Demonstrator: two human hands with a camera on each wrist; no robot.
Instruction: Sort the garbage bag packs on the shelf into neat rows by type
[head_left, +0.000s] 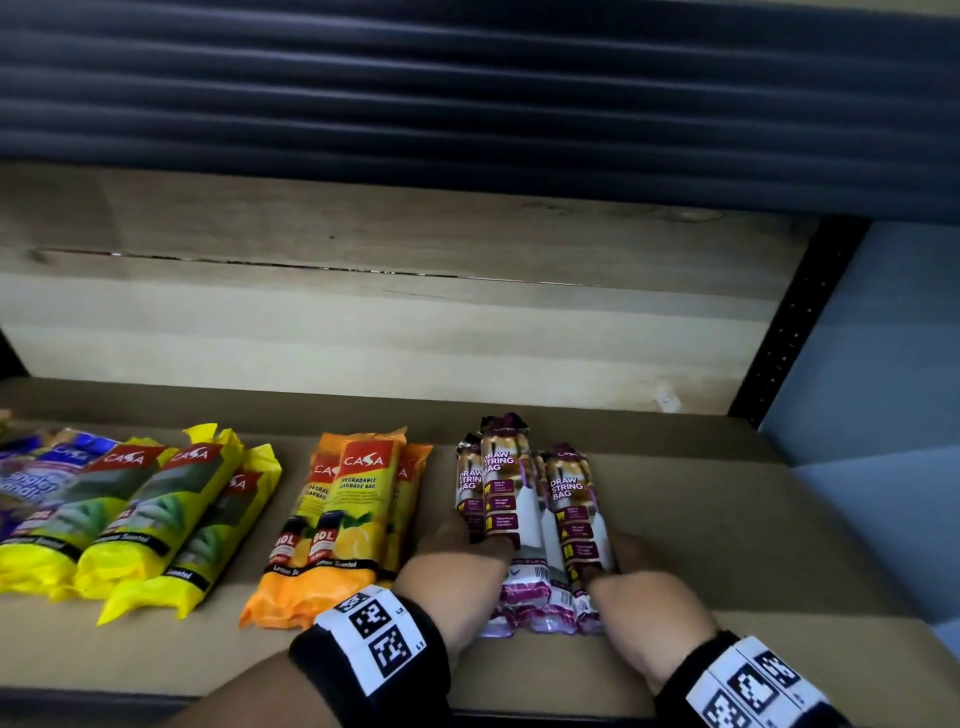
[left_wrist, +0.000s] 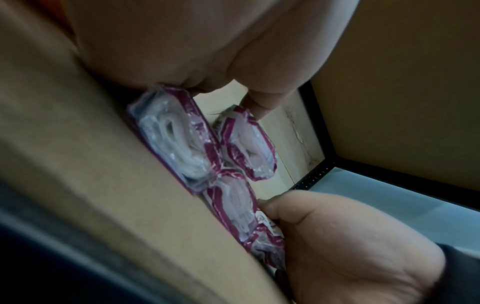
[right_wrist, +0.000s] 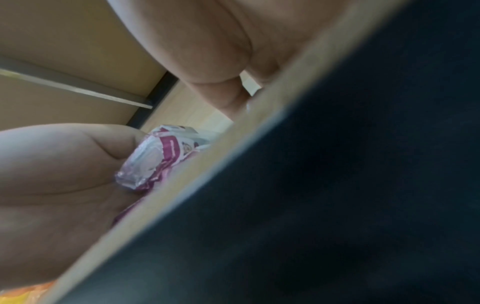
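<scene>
A small pile of maroon-and-white drawstring bag packs (head_left: 530, 514) lies on the shelf board (head_left: 727, 545) right of centre, one pack resting on top of the others. My left hand (head_left: 467, 540) grips the pile from its left side, fingers curled over the top pack. From the right, my right hand (head_left: 623, 561) holds the outer pack, thumb on it. The left wrist view shows the packs' near ends (left_wrist: 176, 148), my left hand (left_wrist: 254, 102) above them and my right hand (left_wrist: 337, 236) below. In the right wrist view one pack end (right_wrist: 155, 156) shows between my left hand (right_wrist: 64, 164) and right hand (right_wrist: 221, 72).
Orange lemon-scented packs (head_left: 343, 514) lie in a group just left of my left wrist. Yellow packs (head_left: 156, 514) lie further left, with a blue-purple pack (head_left: 31, 478) at the edge. A wooden back panel (head_left: 415, 312) and a black upright (head_left: 800, 322) bound the shelf.
</scene>
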